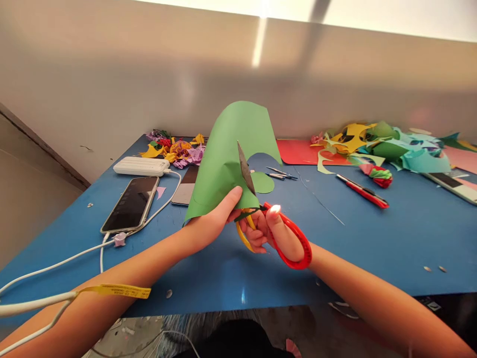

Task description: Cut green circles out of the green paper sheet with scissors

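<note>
A large sheet of green paper [238,129] stands curled up over the middle of the blue table, with a curved cut along its right side. My left hand [223,206] grips its lower edge, thumb on top. My right hand [281,233] is in the handles of a pair of scissors [303,248], one handle red and the other yellow. One dark blade shows above the paper, and the other is hidden beneath it. Just behind the blades, a round green paper piece [263,182] lies on the table beside a compass [281,174].
At left are a phone [130,204] on a white cable and a white power bank [140,166]. Crumpled paper scraps [181,151] lie behind them. On the right are a red cutter [363,191], a paper rosebud [377,175] and cut-out paper leftovers [406,146]. Red card [305,151] lies near the wall.
</note>
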Demonstrator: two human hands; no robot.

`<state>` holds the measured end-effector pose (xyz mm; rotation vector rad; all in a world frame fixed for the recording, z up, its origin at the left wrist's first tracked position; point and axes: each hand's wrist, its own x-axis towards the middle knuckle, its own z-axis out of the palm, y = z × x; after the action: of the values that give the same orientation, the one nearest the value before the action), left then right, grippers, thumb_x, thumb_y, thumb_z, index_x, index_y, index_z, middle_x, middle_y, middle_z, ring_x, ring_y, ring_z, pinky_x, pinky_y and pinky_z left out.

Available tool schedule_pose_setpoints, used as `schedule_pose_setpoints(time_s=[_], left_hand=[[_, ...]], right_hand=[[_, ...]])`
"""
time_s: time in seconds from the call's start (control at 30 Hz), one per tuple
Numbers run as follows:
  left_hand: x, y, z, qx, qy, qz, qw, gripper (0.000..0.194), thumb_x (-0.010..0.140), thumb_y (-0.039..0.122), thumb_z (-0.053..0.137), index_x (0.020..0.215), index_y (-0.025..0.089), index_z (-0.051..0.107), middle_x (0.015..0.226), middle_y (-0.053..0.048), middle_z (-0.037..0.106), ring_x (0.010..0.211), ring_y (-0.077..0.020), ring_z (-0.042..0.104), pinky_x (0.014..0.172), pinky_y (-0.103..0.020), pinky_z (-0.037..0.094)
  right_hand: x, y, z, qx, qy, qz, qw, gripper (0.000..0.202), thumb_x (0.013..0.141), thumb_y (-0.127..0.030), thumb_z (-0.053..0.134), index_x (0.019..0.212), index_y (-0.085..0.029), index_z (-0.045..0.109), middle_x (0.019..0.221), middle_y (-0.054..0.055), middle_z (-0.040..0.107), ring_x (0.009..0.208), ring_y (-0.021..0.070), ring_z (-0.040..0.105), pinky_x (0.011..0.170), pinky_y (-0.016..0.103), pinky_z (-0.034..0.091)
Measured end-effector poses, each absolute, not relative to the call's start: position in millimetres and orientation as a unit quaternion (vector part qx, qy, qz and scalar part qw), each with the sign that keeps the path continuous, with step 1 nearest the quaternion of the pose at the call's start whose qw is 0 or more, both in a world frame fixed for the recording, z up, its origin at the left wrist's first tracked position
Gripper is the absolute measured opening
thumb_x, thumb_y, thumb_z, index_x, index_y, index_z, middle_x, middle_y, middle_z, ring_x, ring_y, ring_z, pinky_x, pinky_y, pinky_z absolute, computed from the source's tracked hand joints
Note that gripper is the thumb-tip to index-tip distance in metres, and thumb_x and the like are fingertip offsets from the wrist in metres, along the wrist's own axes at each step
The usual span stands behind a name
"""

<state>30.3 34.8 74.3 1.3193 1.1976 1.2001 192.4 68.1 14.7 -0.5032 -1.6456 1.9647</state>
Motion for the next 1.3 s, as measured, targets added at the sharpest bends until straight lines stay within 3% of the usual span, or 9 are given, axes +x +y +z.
schedule_pose_setpoints(time_s=[0.2,0.37,0.57,0.67,0.8,0.93,1.1,1.3], left_hand=[[29,34,72,0.563,0.496,0.478,0.456,0.045,0.089,0.042,0.054,0.051,0.019,0.046,0.049,0.003,0.042,0.048,-0.0093,0.038,0.053,-0.024,0.042],[29,34,66,0.576,0.465,0.478,0.474,0.047,0.091,0.044,0.051,0.051,0.019,0.046,0.050,0.002,0.043,0.048,-0.0096,0.038,0.052,-0.025,0.040],[29,39,50,0.449,0.422,0.643,0.454,0.037,0.084,0.050,0.061,0.065,0.021,0.049,0.055,0.005,0.041,0.045,-0.0084,0.037,0.041,-0.023,0.033],[29,43,49,0.409,0.449,0.683,0.405,0.032,0.080,0.047,0.068,0.071,0.021,0.053,0.059,0.004,0.044,0.049,-0.0084,0.041,0.040,-0.021,0.035],[28,45,51,0.411,0.465,0.694,0.366,0.031,0.078,0.049,0.069,0.074,0.020,0.056,0.066,0.002,0.051,0.055,-0.0099,0.047,0.044,-0.022,0.042],[27,44,51,0.475,0.483,0.652,0.340,0.039,0.082,0.053,0.063,0.065,0.021,0.052,0.059,0.003,0.050,0.050,-0.0101,0.048,0.045,-0.023,0.043],[25,41,47,0.528,0.500,0.621,0.293,0.040,0.087,0.052,0.057,0.062,0.021,0.052,0.054,0.003,0.050,0.048,-0.0109,0.050,0.045,-0.025,0.044],[23,43,47,0.503,0.503,0.646,0.278,0.037,0.084,0.056,0.059,0.069,0.022,0.056,0.061,0.001,0.056,0.053,-0.0136,0.053,0.048,-0.029,0.049]], right_hand=[[188,67,21,-0.213,-0.600,0.726,0.261,0.074,0.071,-0.090,0.034,0.081,-0.018,0.048,0.061,-0.006,0.028,0.046,0.0066,0.019,0.038,0.022,0.026],[187,66,22,-0.188,-0.616,0.719,0.260,0.078,0.073,-0.091,0.025,0.083,-0.018,0.050,0.061,-0.006,0.027,0.047,0.0076,0.021,0.041,0.025,0.030],[191,68,15,-0.165,-0.643,0.690,0.289,0.070,0.083,-0.081,0.028,0.093,-0.017,0.054,0.064,-0.004,0.031,0.050,0.0094,0.026,0.044,0.026,0.033],[195,71,12,-0.142,-0.682,0.662,0.276,0.078,0.082,-0.084,0.021,0.099,-0.017,0.058,0.065,-0.001,0.042,0.051,0.0123,0.040,0.051,0.031,0.043],[196,71,14,-0.128,-0.714,0.649,0.230,0.087,0.076,-0.088,0.020,0.117,-0.020,0.056,0.088,0.009,0.059,0.076,0.0218,0.057,0.068,0.038,0.052],[192,68,22,-0.134,-0.708,0.647,0.250,0.090,0.073,-0.090,0.020,0.126,-0.023,0.051,0.108,0.013,0.059,0.097,0.0275,0.057,0.081,0.041,0.053],[190,64,27,-0.135,-0.670,0.678,0.271,0.088,0.074,-0.090,0.019,0.115,-0.022,0.057,0.101,0.013,0.060,0.081,0.0240,0.059,0.066,0.037,0.051],[194,68,17,-0.117,-0.696,0.654,0.273,0.088,0.079,-0.086,0.017,0.119,-0.018,0.054,0.096,0.010,0.059,0.072,0.0206,0.058,0.067,0.037,0.049]])
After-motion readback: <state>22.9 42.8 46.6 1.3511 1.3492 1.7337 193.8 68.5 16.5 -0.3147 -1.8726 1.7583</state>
